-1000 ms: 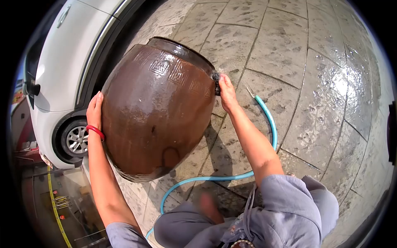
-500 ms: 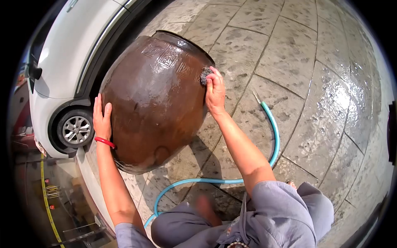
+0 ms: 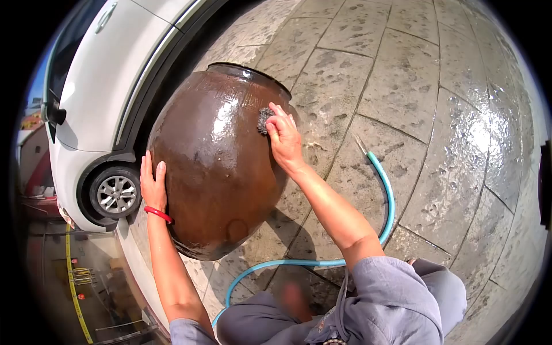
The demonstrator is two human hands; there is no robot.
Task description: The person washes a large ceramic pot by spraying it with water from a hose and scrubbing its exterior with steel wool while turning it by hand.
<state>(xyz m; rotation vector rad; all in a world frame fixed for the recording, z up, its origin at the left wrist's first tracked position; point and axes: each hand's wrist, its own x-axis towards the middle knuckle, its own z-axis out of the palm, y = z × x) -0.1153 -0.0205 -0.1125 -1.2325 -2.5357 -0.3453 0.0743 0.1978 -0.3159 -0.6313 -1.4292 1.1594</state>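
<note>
A large, wet brown jar with a dark rim stands in front of me on the paving. My left hand, with a red bangle at the wrist, lies against the jar's left side with its fingers extended. On the upper right of the jar, my right hand pinches a dark grey scouring pad and holds it against the surface below the rim.
A white car with a front wheel stands close on the left. The blue-green hose curves over wet stone paving to the right and in front of my legs. Yellow tape runs at the lower left.
My right hand has moved the pad left, onto the jar's face and away from its right edge. The whole view has shifted slightly, and the jar's rim looks lower in it.
</note>
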